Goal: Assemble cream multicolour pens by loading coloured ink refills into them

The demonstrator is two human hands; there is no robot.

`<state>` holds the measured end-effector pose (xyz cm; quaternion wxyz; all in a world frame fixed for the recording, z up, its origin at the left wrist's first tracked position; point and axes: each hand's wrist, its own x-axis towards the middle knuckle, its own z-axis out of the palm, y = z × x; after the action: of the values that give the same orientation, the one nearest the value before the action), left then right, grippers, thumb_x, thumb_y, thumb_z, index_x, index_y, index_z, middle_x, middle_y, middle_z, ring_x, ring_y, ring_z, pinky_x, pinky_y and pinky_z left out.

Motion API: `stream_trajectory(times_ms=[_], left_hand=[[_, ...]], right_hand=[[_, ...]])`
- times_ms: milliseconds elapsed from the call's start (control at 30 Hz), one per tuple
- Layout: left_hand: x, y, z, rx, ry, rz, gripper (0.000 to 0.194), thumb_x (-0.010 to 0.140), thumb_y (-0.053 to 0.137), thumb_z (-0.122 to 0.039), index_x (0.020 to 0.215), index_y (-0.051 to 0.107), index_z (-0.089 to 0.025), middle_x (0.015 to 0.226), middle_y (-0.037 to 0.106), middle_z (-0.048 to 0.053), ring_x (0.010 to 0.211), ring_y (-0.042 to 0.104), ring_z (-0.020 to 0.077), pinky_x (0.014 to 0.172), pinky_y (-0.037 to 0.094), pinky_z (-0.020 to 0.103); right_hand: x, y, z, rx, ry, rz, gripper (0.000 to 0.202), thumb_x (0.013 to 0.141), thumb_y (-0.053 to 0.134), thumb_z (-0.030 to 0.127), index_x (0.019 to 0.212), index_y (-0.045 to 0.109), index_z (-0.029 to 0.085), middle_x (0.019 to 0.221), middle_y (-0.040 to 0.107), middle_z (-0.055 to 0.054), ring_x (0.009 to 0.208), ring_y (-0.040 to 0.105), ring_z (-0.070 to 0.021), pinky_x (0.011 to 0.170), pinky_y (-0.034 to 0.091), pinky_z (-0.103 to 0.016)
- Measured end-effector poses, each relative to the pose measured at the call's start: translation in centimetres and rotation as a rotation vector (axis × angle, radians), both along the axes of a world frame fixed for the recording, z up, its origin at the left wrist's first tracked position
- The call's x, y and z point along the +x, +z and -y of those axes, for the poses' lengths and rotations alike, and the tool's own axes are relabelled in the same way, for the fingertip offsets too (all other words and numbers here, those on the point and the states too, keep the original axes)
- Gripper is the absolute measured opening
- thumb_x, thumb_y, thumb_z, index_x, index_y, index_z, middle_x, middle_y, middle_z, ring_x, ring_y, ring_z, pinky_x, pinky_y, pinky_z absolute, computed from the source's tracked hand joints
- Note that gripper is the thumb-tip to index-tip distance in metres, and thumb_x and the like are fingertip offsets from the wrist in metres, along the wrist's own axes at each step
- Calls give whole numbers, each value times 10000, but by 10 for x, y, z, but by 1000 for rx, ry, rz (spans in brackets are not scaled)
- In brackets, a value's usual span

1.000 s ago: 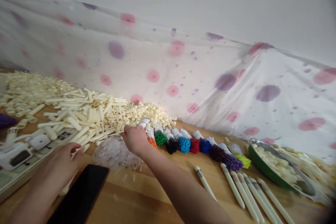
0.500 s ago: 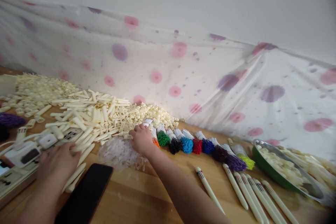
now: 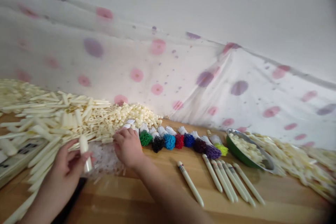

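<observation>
My left hand (image 3: 67,166) pinches a cream pen barrel (image 3: 84,148), held upright above the table. To its right, my right hand (image 3: 128,147) rests beside a pile of clear small plastic pieces (image 3: 105,159), at the left end of the bundles of refills; its fingertips touch the edge of the heap of small cream parts (image 3: 123,115), and what they hold is hidden. Loose cream barrels (image 3: 44,154) lie left of my left hand. Bundles of white refills with coloured ends, such as green (image 3: 145,138), black (image 3: 158,144) and light blue (image 3: 169,141), stretch rightwards.
Several assembled pens (image 3: 225,180) lie at the right front, with one pen (image 3: 190,183) apart. Behind them is a green bowl (image 3: 236,152) of cream parts. A power strip (image 3: 18,161) lies at left. A dark phone (image 3: 69,203) is partly under my left forearm. A spotted sheet (image 3: 147,59) covers the wall's base.
My left hand has lifted a cream barrel from among the others. My right hand stays at the parts heap. The view has shifted to the right.
</observation>
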<state>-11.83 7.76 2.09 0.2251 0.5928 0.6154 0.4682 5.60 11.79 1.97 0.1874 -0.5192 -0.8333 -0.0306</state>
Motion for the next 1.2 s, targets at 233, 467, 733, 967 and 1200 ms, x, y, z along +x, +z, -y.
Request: stream_trajectory(times_ms=[233, 467, 733, 967, 1200], left_hand=[[78, -46, 50, -337, -464, 359, 548, 726, 541, -613, 1181, 461, -318, 638, 635, -52, 535, 638, 185, 522, 542, 272], [80, -50, 43, -566, -466, 577, 660, 596, 681, -612, 1114, 395, -318, 637, 670, -59, 579, 682, 231, 520, 564, 307], [76, -39, 38, -567, -507, 599, 603, 657, 684, -524, 1119, 374, -291, 627, 659, -75, 592, 655, 190, 553, 522, 274], [73, -51, 36, -516, -561, 746, 517, 725, 657, -444, 1128, 372, -289, 642, 618, -83, 537, 609, 155, 513, 466, 264], [73, -45, 37, -527, -527, 827, 568, 674, 726, -413, 1108, 389, -270, 712, 673, -39, 638, 658, 183, 605, 498, 302]], right_hand=[[126, 5, 69, -25, -309, -128, 182, 874, 531, 246, 1031, 622, 250, 1010, 647, -15, 948, 557, -162, 843, 440, -290], [335, 35, 98, -108, -1163, -186, 258, 907, 507, 302, 1127, 548, 173, 1128, 578, -76, 937, 592, -193, 804, 499, -397], [432, 15, 101, -461, -1347, -194, 214, 924, 473, 272, 1076, 588, 175, 1117, 583, -90, 945, 594, -174, 800, 498, -334], [446, -2, 86, -462, -1306, -350, 160, 912, 502, 262, 1033, 600, 223, 1114, 593, -69, 937, 591, -171, 784, 501, -330], [416, 35, 88, -111, -1027, -761, 261, 924, 382, 353, 1027, 587, 228, 1044, 603, -221, 1003, 566, -348, 815, 382, -535]])
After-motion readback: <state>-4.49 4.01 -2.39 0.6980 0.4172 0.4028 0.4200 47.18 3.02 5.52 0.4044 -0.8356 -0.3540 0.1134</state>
